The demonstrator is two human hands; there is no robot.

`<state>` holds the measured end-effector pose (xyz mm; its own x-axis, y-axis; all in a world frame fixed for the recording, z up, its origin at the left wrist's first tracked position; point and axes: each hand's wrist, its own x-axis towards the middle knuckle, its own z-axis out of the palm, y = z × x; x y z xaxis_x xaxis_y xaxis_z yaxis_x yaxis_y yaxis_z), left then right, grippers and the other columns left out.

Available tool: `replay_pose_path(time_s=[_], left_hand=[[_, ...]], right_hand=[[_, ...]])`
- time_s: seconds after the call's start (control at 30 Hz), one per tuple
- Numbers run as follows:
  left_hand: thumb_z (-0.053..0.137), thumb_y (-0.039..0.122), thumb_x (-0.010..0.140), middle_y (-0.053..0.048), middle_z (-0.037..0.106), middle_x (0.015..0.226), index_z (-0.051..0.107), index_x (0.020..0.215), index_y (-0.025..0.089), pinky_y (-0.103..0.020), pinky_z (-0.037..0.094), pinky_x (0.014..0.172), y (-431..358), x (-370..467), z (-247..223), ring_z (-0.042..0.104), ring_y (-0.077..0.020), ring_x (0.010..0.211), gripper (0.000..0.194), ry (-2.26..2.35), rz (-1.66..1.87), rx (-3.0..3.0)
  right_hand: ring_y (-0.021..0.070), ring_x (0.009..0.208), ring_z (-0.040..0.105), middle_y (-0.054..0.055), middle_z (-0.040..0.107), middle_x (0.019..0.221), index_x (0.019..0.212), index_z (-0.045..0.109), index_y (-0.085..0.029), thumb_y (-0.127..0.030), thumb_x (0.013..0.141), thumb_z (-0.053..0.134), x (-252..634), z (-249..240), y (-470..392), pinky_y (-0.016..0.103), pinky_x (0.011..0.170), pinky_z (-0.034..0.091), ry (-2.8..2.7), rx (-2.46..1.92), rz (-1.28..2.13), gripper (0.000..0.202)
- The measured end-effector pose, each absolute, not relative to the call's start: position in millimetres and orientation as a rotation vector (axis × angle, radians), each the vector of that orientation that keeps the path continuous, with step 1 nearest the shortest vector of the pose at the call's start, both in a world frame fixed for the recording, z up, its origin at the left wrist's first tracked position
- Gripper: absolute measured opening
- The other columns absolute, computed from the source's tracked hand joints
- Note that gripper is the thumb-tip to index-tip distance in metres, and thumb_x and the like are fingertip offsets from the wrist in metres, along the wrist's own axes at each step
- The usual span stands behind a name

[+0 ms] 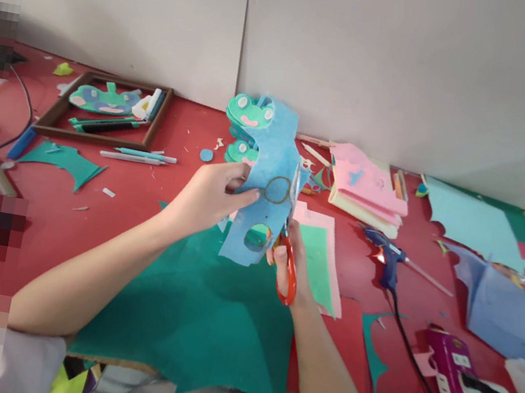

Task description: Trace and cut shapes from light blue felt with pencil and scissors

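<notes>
A strip of blue felt (275,151) is held up in the middle by my left hand (209,197), its thumb and fingers pinching the left edge. A drawn circle marks the felt near my thumb, and a round hole is cut below it. My right hand (295,256) grips red-handled scissors (288,272), their blades upright along the felt's right edge. Behind the felt, green frog-face cutouts (249,113) lie at the upper left. A large dark green sheet (200,321) is spread beneath my hands.
On the red table (139,202), a brown frame (100,139) holds cutouts and pens at the left. Pink felt (367,181), a blue glue gun (387,256) and a purple power strip (456,366) with black cables are at the right. A white wall (368,59) stands behind.
</notes>
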<state>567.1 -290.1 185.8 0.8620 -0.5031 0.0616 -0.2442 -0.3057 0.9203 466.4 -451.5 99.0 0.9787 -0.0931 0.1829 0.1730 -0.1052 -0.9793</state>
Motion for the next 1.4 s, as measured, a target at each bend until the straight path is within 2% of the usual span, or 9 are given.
replay_pose_path(time_s=[0.37, 0.9, 1.13, 1.4], left_hand=[[0.06, 0.029, 0.08, -0.002, 0.071, 0.096, 0.064, 0.093, 0.019, -0.025, 0.054, 0.068, -291.2, 566.4, 185.8, 0.068, -0.0197, 0.088, 0.017, -0.558, -0.294, 1.858], [0.061, 0.034, 0.08, -0.002, 0.07, 0.084, 0.063, 0.089, 0.018, -0.027, 0.055, 0.065, -289.1, 570.7, 184.3, 0.068, -0.0203, 0.083, 0.018, -0.571, -0.315, 1.865], [0.061, 0.033, 0.079, -0.003, 0.071, 0.088, 0.063, 0.088, 0.018, -0.026, 0.054, 0.064, -289.1, 570.4, 184.3, 0.068, -0.0207, 0.085, 0.018, -0.571, -0.323, 1.851], [0.061, 0.033, 0.079, -0.002, 0.07, 0.086, 0.063, 0.09, 0.018, -0.024, 0.052, 0.058, -287.6, 571.1, 185.5, 0.067, -0.0172, 0.072, 0.019, -0.569, -0.276, 1.926]], right_hand=[[0.0101, 0.052, 0.039, -0.004, 0.042, 0.066, 0.113, 0.046, -0.027, -0.062, 0.084, 0.049, 464.3, 95.4, -452.8, 0.025, 0.047, 0.033, -0.034, -1.638, -0.21, 0.046], [0.0091, 0.048, 0.036, -0.006, 0.041, 0.062, 0.114, 0.044, -0.026, -0.063, 0.083, 0.049, 463.8, 94.8, -452.4, 0.024, 0.044, 0.032, -0.02, -1.647, -0.208, 0.048], [0.0096, 0.049, 0.039, -0.005, 0.043, 0.062, 0.112, 0.045, -0.026, -0.063, 0.084, 0.047, 463.1, 93.3, -453.3, 0.024, 0.044, 0.034, -0.023, -1.671, -0.195, 0.046], [0.009, 0.049, 0.04, -0.005, 0.046, 0.064, 0.11, 0.045, -0.026, -0.061, 0.084, 0.049, 462.6, 94.4, -452.6, 0.023, 0.045, 0.034, -0.019, -1.663, -0.206, 0.044]])
